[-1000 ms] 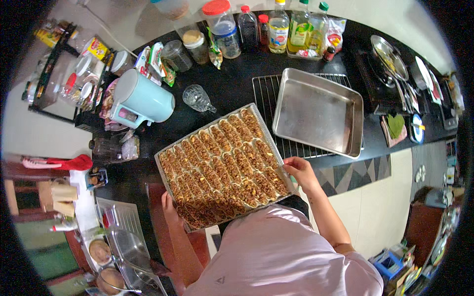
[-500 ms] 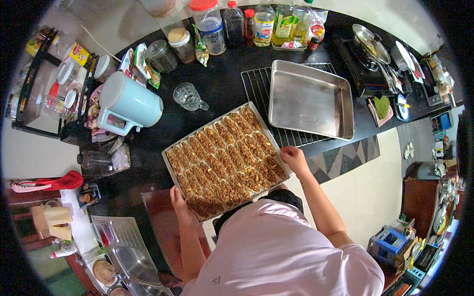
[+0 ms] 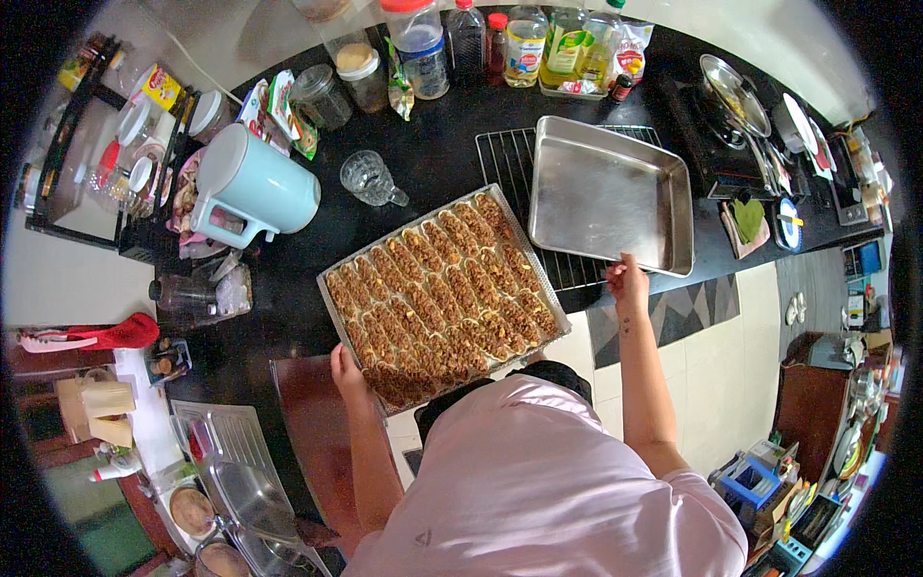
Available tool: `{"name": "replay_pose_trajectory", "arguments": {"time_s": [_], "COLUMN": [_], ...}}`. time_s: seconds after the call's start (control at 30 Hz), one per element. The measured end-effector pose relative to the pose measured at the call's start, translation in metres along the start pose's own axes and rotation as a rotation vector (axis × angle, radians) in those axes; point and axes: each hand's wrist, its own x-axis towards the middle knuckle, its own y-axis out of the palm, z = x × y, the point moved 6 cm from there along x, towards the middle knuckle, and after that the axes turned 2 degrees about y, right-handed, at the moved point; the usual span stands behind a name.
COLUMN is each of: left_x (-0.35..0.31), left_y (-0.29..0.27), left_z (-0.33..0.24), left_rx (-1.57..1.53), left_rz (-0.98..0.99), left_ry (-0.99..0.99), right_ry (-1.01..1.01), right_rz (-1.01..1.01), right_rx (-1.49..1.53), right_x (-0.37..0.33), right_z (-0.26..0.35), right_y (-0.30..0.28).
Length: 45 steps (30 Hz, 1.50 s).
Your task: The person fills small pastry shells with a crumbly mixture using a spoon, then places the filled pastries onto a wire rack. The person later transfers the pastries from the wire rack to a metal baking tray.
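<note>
A rectangular metal tray [image 3: 328, 279] sits at the counter's near edge, slightly turned. Rows of small oblong pastries in paper cups, topped with brown chopped nuts [image 3: 445, 298], fill it. My left hand [image 3: 350, 373] grips the tray's near left side, fingers around its edge. To the right, a bare, deep baking pan [image 3: 606, 207] rests partly on a black wire rack [image 3: 505, 159]. At the pan's near rim is my right hand [image 3: 628, 284], fingers curled against the metal; the far side of the grip is hidden.
A light blue kettle [image 3: 255, 183] and a glass mug [image 3: 370, 180] stand left of the tray. Jars and oil bottles [image 3: 567, 48] line the back wall. On the right are a stove [image 3: 711, 144] with a lidded pan and a folded cloth [image 3: 745, 231]. A sink [image 3: 255, 495] lies lower left.
My right hand has left the tray's right side and moved right to the baking pan's near rim. My left hand stays on the tray. The view has shifted slightly.
</note>
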Motion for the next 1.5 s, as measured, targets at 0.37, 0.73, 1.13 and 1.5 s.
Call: {"name": "replay_pose_trajectory", "arguments": {"time_s": [0.37, 0.73, 1.13, 1.5], "left_x": [0.007, 0.019, 0.020, 0.018], "left_y": [0.005, -0.002, -0.003, -0.004], "left_z": [0.015, 0.018, 0.004, -0.009], "left_rx": [-0.054, 0.153, 0.329, 0.377], "left_rz": [-0.004, 0.006, 0.053, 0.133], "left_ry": [-0.015, 0.050, 0.212, 0.074], "right_ry": [-0.272, -0.296, -0.936, -0.705], "right_rz": [-0.216, -0.298, -0.148, 0.183], "right_rx": [-0.296, -0.399, -0.693, -1.361], "right_x": [0.024, 0.001, -0.115, -0.174], "right_z": [0.026, 0.033, 0.044, -0.040], "right_y": [-0.090, -0.100, -0.025, 0.046]}}
